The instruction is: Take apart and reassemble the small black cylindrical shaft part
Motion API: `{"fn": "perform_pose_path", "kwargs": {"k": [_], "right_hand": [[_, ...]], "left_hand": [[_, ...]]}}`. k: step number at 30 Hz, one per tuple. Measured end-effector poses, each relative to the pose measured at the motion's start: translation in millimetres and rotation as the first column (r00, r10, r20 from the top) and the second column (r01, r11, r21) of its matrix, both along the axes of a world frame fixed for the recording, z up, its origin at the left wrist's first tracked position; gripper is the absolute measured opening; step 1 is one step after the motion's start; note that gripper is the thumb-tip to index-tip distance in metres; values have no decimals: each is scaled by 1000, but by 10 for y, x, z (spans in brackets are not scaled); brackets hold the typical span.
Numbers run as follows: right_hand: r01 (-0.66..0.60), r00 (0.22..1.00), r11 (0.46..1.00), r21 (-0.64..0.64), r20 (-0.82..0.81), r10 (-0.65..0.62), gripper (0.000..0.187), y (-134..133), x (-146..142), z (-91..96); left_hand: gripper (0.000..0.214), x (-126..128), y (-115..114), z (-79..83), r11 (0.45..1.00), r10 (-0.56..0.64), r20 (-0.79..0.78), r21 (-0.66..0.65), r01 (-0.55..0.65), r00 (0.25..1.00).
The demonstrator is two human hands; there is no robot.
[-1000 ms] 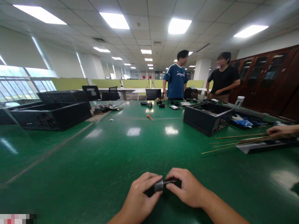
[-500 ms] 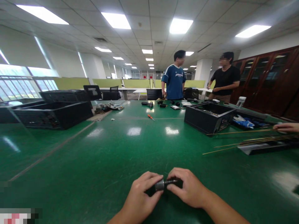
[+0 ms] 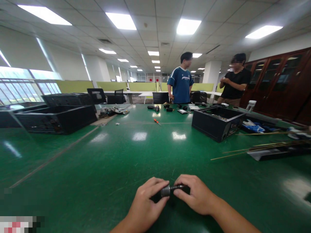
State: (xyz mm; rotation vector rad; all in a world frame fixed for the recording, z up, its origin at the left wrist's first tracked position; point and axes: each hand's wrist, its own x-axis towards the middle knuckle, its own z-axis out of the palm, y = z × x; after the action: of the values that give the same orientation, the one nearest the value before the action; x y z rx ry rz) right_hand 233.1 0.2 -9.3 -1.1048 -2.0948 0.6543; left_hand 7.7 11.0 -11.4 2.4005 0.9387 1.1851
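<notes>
Just above the green table, my left hand (image 3: 150, 200) has its thumb and fingers closed round a short grey metal cylinder (image 3: 165, 191) with a dark rear end. From its right face a thin dark ridged shaft (image 3: 175, 187) sticks out, lying roughly level. My right hand (image 3: 194, 194) pinches that shaft between thumb and fingers, and its outer end is hidden by the hand. Both hands are close together at the front middle of the table. The exact kind of the part is too small to tell.
Black computer cases stand at the left (image 3: 58, 119) and the right (image 3: 213, 123). An orange screwdriver (image 3: 156, 121) and a dark power drill (image 3: 153, 108) lie farther back. Thin brass-coloured rods (image 3: 243, 150) reach in from the right. Two people stand beyond the table.
My hands stay almost in place, with the cylinder shifted very slightly left. At the right, another person's hand has drawn back and a rod has moved right. The person in black has raised their hands.
</notes>
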Motion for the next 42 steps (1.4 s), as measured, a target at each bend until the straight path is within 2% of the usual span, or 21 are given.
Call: {"fn": "perform_pose_path", "kwargs": {"k": [20,42], "right_hand": [[50,999,998,49,6,-50,8,23,30,-50],[58,998,998,30,-3,-58,6,65,119,-22]], "left_hand": [[39,-14,10,39,999,37,21,17,-37,999],[34,-25,18,51,996,84,9,27,-84,996]]}}
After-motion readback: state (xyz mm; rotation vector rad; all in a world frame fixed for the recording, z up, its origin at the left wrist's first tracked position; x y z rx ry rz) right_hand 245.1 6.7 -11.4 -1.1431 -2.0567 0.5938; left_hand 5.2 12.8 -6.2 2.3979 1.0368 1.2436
